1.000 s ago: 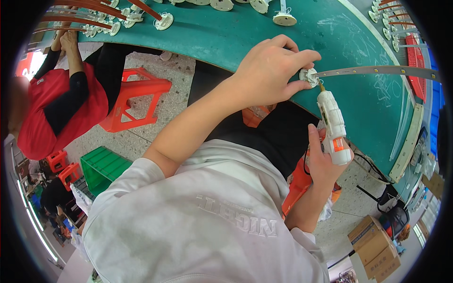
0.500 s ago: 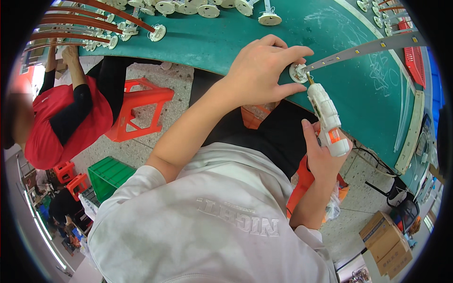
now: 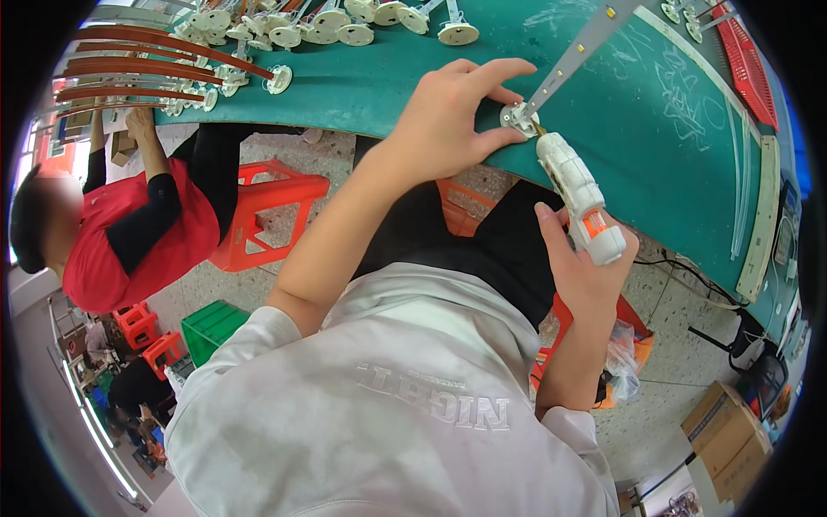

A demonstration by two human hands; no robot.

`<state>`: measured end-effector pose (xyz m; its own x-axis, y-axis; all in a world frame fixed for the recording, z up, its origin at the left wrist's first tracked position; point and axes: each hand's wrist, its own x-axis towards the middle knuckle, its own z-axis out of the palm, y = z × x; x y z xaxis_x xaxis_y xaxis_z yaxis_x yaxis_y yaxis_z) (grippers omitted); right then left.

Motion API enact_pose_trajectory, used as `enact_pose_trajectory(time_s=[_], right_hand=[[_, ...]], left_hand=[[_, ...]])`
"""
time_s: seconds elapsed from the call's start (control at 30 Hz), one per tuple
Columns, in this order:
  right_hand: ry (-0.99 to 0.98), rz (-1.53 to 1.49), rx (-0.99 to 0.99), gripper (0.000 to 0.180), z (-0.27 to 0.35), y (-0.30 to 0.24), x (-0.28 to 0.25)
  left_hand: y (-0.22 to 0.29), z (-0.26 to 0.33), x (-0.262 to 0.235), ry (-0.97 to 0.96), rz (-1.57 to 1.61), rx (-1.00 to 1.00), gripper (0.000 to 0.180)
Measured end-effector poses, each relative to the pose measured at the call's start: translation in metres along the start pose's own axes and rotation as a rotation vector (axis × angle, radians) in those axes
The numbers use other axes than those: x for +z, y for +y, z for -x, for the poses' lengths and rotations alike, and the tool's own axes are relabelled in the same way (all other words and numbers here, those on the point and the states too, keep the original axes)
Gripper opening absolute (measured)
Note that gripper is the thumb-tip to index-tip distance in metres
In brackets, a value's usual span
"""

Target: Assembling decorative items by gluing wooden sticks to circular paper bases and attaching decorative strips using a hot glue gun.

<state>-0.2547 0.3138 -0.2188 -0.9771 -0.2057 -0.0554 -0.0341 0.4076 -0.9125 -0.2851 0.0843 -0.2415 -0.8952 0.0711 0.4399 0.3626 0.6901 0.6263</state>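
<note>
A round white lamp base (image 3: 514,117) stands near the front edge of the green table, with a pale LED strip (image 3: 575,59) rising from it and leaning to the far right. My left hand (image 3: 441,121) curls round the base's left side, its thumb and a finger on the rim and the index finger stretched out above. A white hot glue gun (image 3: 569,177) with an orange patch is gripped in my right hand (image 3: 589,258). Its brass nozzle meets the foot of the strip or lies just beside it; I cannot tell whether it touches. The trigger finger is hidden.
Many similar white bases (image 3: 336,26) crowd the table's far left, some with brown strips (image 3: 146,71). A red basket (image 3: 746,69) stands at the far right. A co-worker in red (image 3: 142,233) sits left near a red stool (image 3: 267,211). Cardboard boxes (image 3: 724,435) stand lower right.
The LED strip has swung from pointing right to pointing farther away, turning with its base. The glue gun's nozzle stays by the strip's foot. The whole view has shifted slightly.
</note>
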Motion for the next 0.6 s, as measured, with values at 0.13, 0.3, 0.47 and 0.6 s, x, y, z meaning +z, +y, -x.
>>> enact_pose_trajectory(time_s=[0.13,0.3,0.47,0.6], right_hand=[[-0.035,-0.013,-0.02,0.016,0.0,-0.003,0.0],[-0.036,-0.014,-0.089,0.016,0.001,0.0,-0.001],[-0.078,-0.039,-0.01,0.015,0.003,-0.001,-0.004],[-0.063,-0.033,-0.042,0.016,0.002,-0.001,-0.003]], left_hand=[[-0.006,-0.007,-0.011,-0.115,0.055,0.012,0.071],[-0.017,-0.011,-0.011,-0.197,0.12,0.051,0.068],[-0.018,-0.011,-0.013,-0.209,0.084,0.093,0.067],[-0.012,-0.012,-0.015,-0.232,0.055,0.123,0.065]])
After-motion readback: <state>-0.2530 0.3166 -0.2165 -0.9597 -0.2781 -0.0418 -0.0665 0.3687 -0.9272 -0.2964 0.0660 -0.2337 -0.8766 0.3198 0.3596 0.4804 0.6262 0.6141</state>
